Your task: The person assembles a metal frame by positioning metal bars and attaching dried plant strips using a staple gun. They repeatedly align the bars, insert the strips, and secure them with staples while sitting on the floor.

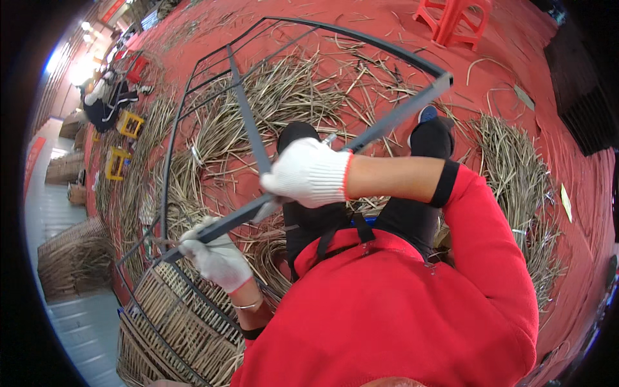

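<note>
A dark grey metal frame [248,119] of welded bars lies tilted across my lap and reaches away from me. My left hand [219,258], in a white knit glove, is closed round its near bar close to the left corner. My right hand [309,173], also gloved, is closed over the same bar where a crossbar meets it. A small shiny tip shows above the right fist and a blurred grey piece below it. What the fist holds is hidden. Woven cane work [177,316] covers part of the frame at lower left, beneath my left hand.
Loose dried strips [277,97] lie strewn on the red floor covering [380,19], with another bundle [516,168] to the right. A red plastic stool [454,22] stands far right, yellow stools [129,124] at left near another person [106,106]. Dark stacked panels [583,97] are at right.
</note>
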### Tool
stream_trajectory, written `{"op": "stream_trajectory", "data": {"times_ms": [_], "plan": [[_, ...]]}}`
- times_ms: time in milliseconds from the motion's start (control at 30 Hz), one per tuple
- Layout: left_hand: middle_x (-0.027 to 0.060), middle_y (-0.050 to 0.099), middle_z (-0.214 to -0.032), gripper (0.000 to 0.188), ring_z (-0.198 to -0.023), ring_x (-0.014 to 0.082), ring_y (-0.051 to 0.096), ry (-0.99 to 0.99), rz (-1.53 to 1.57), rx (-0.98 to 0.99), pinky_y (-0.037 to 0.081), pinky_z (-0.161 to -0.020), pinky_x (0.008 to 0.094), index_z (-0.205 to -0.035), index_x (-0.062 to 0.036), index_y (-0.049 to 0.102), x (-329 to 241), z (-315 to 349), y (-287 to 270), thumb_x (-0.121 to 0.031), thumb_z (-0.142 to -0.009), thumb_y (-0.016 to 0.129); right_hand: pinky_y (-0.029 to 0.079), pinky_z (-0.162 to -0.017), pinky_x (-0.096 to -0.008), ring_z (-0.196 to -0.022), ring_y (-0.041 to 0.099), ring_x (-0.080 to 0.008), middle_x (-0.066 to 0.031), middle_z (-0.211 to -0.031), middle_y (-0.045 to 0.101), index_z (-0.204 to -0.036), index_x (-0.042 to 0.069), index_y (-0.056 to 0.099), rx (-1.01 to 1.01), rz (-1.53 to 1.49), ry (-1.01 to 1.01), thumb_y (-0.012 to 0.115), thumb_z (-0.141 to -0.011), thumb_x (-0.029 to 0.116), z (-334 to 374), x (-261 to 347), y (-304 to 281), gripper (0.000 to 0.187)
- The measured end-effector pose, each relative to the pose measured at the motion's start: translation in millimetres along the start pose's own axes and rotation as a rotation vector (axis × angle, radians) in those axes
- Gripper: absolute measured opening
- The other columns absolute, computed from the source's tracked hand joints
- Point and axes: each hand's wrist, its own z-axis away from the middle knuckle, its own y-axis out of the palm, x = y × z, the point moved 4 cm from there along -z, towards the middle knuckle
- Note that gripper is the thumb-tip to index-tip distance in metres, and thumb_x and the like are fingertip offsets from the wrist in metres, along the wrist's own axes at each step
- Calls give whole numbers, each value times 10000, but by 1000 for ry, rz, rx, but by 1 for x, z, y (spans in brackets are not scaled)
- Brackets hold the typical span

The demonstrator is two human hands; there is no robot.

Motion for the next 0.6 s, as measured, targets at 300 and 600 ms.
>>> {"op": "stream_trajectory", "data": {"times_ms": [300, 600], "plan": [[255, 692, -1151, 284, -900, 305, 730, -766, -531, 232, 601, -751, 358, -1113, -6, 583, -16, 25, -22, -280, -1051, 544, 506, -541, -455, -638, 674, -313, -92, -660, 618, -911, 87, 606, -379, -29, 62, 592, -879, 226, 48, -20, 82, 143], [-22, 584, -775, 249, -638, 49, 469, -572, -962, 1088, 371, -574, 224, -1095, -8, 724, 54, -17, 118, -174, -952, 604, 502, -621, -375, -715, 654, -235, -46, -747, 589, -1030, 102, 625, -249, 86, 215, 584, -865, 187, 83, -26, 124, 190]]}}
